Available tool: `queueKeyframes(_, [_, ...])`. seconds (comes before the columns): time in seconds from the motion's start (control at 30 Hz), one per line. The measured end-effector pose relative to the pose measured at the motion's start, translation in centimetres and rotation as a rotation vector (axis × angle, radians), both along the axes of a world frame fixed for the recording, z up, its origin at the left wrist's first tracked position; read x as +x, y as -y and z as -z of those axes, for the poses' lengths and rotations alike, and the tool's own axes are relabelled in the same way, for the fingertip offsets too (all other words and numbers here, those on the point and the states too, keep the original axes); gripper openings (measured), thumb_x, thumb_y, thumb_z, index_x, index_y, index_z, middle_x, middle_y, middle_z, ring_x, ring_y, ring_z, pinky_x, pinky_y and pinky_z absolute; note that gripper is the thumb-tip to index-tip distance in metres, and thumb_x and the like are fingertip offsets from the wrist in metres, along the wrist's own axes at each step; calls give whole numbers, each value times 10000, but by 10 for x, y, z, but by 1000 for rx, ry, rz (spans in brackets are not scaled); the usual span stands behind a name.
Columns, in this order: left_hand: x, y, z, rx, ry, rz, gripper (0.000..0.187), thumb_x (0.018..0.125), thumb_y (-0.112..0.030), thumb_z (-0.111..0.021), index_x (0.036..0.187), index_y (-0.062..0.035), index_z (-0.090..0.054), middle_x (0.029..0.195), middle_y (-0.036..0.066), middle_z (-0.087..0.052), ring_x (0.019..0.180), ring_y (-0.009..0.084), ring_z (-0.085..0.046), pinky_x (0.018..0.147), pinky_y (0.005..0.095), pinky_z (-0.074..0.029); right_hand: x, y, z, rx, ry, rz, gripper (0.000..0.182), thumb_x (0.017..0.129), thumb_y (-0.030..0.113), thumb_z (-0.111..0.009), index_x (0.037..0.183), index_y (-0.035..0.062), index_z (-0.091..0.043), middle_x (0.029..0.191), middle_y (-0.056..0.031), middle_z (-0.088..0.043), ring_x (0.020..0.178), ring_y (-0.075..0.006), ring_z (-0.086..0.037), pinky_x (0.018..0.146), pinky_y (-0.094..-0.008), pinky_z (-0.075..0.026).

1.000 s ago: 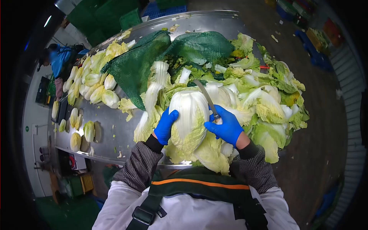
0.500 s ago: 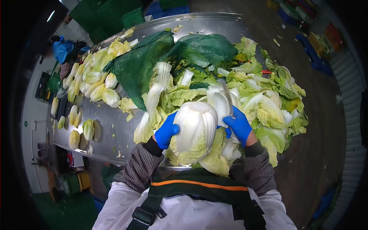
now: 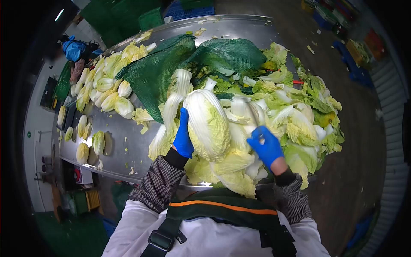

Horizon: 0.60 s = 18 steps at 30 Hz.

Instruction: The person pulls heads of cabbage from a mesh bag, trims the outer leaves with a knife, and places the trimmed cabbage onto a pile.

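Observation:
My left hand (image 3: 184, 136), in a blue glove, is closed against the left side of a large napa cabbage (image 3: 208, 124). The cabbage is tilted, with its white ribs to the left and yellow-green leaf to the right. To its right, my gloved right hand (image 3: 266, 147) is curled around a knife (image 3: 252, 113), whose blade points away from me and is blurred. A gap separates the right hand from the cabbage. Loose cabbage leaves (image 3: 233, 169) lie beneath both hands.
A pile of trimmed leaves (image 3: 299, 115) covers the right of the metal table (image 3: 124, 145). Green net sacking (image 3: 160, 68) lies behind. Several smaller cabbage heads (image 3: 109, 100) are on the left. Another person in blue gloves (image 3: 73, 49) stands at the far left.
The cabbage has turned and tilted, from its cut base facing up to its leafy side showing. My right hand has drawn slightly down and away from it, with the knife.

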State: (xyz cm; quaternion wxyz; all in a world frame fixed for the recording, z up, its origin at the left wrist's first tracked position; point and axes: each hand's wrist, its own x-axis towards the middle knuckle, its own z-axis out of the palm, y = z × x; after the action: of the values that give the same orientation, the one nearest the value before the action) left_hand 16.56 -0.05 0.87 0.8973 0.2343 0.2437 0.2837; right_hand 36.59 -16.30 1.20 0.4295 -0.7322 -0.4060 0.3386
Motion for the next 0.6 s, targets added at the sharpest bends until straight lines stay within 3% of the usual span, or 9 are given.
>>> queueKeyframes(0.03, [-1, -1, 2, 29, -45, 17, 721, 907, -550, -484, 1410, -55, -337, 1353, 143, -471, 1198, 250, -508, 1020, 399, -412, 5, -5, -1, -45, 180, 87, 369, 759, 263, -753, 987, 39, -569, 783, -50, -582, 715, -132, -583, 667, -290, -482])
queueKeyframes(0.1, [1, -4, 3, 96, -129, 51, 727, 904, -525, -510, 1421, -52, -318, 1372, 138, -450, 1228, 244, -479, 1041, 389, -388, -3, -18, -12, 226, -27, 45, 531, 756, 334, -759, 1156, 43, -567, 774, -82, -595, 730, -170, -596, 706, -293, -485])
queueKeyframes(0.2, [8, 13, -23, 627, -102, 86, 773, 884, -459, -570, 1450, -46, -244, 1425, 129, -379, 1287, 240, -408, 1069, 376, -339, -18, -31, -41, 216, 239, 28, 697, 749, 417, -748, 1295, 57, -507, 819, -115, -629, 760, -218, -617, 735, -317, -490])
queueKeyframes(0.3, [6, 5, -14, 547, -41, 210, 850, 851, -403, -621, 1471, -43, -165, 1463, 127, -312, 1320, 244, -355, 1081, 367, -307, -12, -28, -36, 102, -146, -14, 757, 737, 482, -732, 1314, 54, -491, 937, -167, -650, 827, -265, -633, 774, -345, -495])
queueKeyframes(0.33, [4, 16, -24, 232, -134, 262, 883, 826, -375, -651, 1473, -49, -146, 1452, 136, -317, 1303, 250, -375, 1071, 371, -320, -15, -27, -31, 59, -90, -28, 765, 736, 486, -730, 1318, 53, -487, 951, -174, -651, 842, -269, -637, 782, -351, -495])
queueKeyframes(0.5, [13, 26, 7, 352, -144, 148, 882, 795, -275, -690, 1468, -64, -160, 1410, 138, -360, 1282, 255, -392, 1060, 375, -338, -22, -24, -13, 21, 71, -77, 768, 743, 469, -718, 1339, 56, -465, 977, -201, -649, 912, -294, -644, 807, -370, -497])
queueKeyframes(0.6, [21, 31, 12, 476, -183, 69, 938, 765, -218, -719, 1477, -73, -126, 1424, 134, -330, 1289, 245, -376, 1059, 368, -333, -21, -24, 1, 98, 105, -46, 571, 771, 258, -719, 1268, 65, -514, 779, -69, -621, 742, -167, -600, 723, -318, -482])
